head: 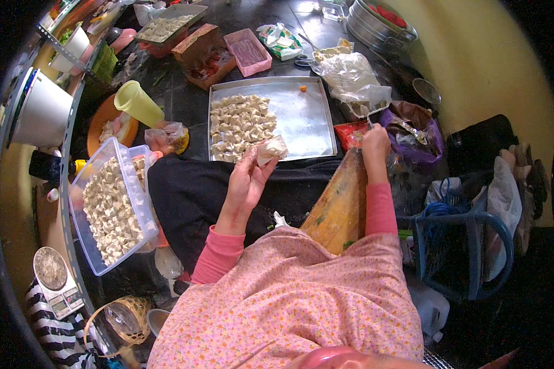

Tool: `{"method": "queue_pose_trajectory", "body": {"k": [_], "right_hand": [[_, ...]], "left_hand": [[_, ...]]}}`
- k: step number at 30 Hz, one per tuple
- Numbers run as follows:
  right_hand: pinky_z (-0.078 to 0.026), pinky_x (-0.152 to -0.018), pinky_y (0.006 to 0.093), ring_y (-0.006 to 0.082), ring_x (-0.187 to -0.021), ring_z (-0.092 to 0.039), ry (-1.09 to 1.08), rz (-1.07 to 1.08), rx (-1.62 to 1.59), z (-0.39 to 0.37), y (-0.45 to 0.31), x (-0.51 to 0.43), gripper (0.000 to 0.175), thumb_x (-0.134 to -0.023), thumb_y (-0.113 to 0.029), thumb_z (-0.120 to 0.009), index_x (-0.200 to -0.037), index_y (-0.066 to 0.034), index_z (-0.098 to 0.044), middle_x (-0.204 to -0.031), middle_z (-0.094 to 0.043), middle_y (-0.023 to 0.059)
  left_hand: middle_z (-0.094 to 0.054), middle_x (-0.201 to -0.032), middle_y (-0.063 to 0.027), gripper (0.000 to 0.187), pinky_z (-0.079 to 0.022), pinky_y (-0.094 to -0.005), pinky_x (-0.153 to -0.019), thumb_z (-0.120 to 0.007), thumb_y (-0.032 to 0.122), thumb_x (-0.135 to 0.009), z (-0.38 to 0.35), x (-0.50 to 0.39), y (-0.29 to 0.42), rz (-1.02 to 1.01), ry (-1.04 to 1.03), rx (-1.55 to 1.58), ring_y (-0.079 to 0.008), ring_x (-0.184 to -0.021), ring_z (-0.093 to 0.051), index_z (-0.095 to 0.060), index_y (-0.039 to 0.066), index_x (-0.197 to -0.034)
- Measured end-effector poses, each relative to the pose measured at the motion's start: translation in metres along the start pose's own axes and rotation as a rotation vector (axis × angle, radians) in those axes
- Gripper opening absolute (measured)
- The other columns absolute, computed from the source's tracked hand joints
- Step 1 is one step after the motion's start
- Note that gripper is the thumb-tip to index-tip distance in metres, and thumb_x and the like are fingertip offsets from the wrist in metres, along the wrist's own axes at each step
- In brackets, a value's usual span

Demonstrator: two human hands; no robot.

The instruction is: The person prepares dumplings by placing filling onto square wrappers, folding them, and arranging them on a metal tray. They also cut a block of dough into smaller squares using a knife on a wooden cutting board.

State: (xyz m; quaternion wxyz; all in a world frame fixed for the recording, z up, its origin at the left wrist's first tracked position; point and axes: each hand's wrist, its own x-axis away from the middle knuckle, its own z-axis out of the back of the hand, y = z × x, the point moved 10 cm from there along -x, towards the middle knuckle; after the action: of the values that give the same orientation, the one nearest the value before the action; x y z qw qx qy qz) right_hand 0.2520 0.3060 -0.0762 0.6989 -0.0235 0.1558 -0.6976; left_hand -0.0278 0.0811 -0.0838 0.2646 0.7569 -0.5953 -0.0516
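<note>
In my left hand (249,177) lies a thin dumpling wrapper (274,148) with a pale lump on it, held over the front edge of a metal tray (307,124). Rows of small folded dumplings (242,122) cover the tray's left part. An orange scrap (303,88) sits near its back edge. My right hand (376,140) grips a slim metal utensil (369,122), whose working end dips toward the front of a container under clear plastic sheeting (348,74). A red packet (351,133) lies just left of that hand.
A clear plastic box of dumplings (108,212) stands at left, near a yellow-green cup (138,104). Behind the tray are a pink basket (248,51), a cardboard box (198,50) and scissors (303,61). A wooden board (339,203) slants beside my right forearm; a blue basket (466,253) stands right.
</note>
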Motion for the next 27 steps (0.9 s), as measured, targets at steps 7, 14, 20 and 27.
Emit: {"method": "queue_pose_trajectory", "body": {"k": [7,14,20,27], "right_hand": [[-0.051,-0.075,0.0462,0.0345,-0.088,-0.064,0.002,0.174,0.212,-0.031,-0.062,-0.04,0.025,-0.089,-0.02,-0.053,-0.091,-0.0017,-0.069,-0.103,-0.064,0.016],[-0.048,-0.071,0.0246,0.0122,-0.082,-0.061,-0.607,0.476,-1.01,0.017,-0.161,0.121,0.028,-0.085,-0.013,-0.068,-0.111,-0.005,-0.066,-0.096,-0.064,0.0055],[-0.047,-0.073,0.0211,0.0071,-0.086,-0.059,-0.84,0.243,-1.56,0.027,-0.18,0.174,0.031,-0.087,-0.009,-0.067,-0.116,-0.0022,-0.063,-0.103,-0.065,0.0011],[-0.05,-0.077,0.0238,0.0096,-0.087,-0.062,-0.833,0.216,-1.575,0.044,-0.181,0.187,0.03,-0.086,-0.008,-0.067,-0.114,0.0018,-0.063,-0.106,-0.067,0.0065]], "left_hand": [[-0.057,-0.119,-0.0133,0.03,-0.05,-0.0377,-0.098,-0.041,0.016,-0.1,-0.001,0.003,0.007,0.017,-0.013,0.004,-0.0218,-0.11,-0.058,-0.051,-0.004,-0.12],[-0.059,-0.118,-0.0124,0.028,-0.05,-0.0375,-0.096,-0.042,0.015,-0.1,0.001,0.005,0.0,0.058,-0.009,0.028,-0.0211,-0.109,-0.058,-0.055,-0.004,-0.116],[-0.064,-0.11,-0.0123,0.027,-0.051,-0.0365,-0.094,-0.043,0.014,-0.099,-0.015,0.02,0.007,0.029,-0.123,-0.105,-0.0187,-0.101,-0.062,-0.058,-0.004,-0.112],[-0.064,-0.109,-0.0103,0.025,-0.052,-0.0352,-0.092,-0.046,0.014,-0.098,-0.017,0.041,0.026,-0.053,-0.124,-0.428,-0.0167,-0.099,-0.063,-0.06,-0.003,-0.11]]}}
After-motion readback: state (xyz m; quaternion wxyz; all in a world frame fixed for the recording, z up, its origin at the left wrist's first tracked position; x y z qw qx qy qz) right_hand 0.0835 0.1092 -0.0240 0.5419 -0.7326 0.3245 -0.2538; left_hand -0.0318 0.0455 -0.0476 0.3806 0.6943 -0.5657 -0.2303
